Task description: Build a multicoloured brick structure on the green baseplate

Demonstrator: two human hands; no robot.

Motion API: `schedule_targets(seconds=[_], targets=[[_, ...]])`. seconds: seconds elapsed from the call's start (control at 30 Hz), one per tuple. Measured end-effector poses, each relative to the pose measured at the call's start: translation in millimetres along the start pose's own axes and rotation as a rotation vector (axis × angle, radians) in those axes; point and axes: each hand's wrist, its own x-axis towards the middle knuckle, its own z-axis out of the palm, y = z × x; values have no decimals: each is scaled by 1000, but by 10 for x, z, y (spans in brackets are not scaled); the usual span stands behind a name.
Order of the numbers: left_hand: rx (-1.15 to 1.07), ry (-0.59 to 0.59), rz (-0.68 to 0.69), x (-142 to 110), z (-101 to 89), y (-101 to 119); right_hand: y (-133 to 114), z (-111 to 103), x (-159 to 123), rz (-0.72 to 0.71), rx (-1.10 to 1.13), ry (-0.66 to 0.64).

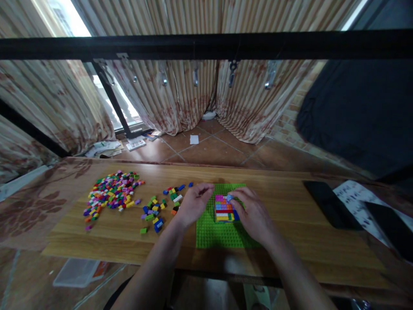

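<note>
Head view — right hand pinches light-blue brick; left hand half-curled — grip unclear.

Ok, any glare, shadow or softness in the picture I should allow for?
Head view: window blown out, dark cloth showing little detail, pale sheen near the front edge of the wooden tabletop; also in the head view, brick build readable by colour, fine detail soft.

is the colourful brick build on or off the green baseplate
On: the brick build sits on the green baseplate, bare studs showing in front of it.
</note>
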Motion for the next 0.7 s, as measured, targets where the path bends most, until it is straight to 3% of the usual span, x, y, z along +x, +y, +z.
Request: schedule_targets(seconds=[0.27,0.57,0.7], targets=[[-38,-43,-7,17,184,-79,-14,75,69,6,74,-63],[-23,28,-56,30,227,-49,38,95,110,79,231,-96],[-126,-13,-116,21,266,-42,34,89,126,70,226,-99]])
